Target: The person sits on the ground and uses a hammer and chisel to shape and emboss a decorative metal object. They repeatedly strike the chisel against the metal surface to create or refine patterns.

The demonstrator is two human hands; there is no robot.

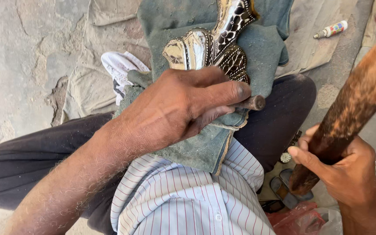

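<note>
Gripping a thick wooden mallet, the right hand wraps its lower end, the long axis slanting up and away to the right, with a striped shirt nearest below. The left hand pinches a short metal punch, lying level and pointing right, over a grey-green cloth. Beyond, half hidden behind those knuckles, a shiny chased metal piece rests on the cloth, a small glue tube farther off.

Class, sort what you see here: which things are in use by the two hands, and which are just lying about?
In use: left hand gripping a metal punch, shiny patterned metal piece, grey-green cloth, right hand gripping a wooden mallet.

Lying about: small glue tube, wristwatch, red plastic bag.
</note>
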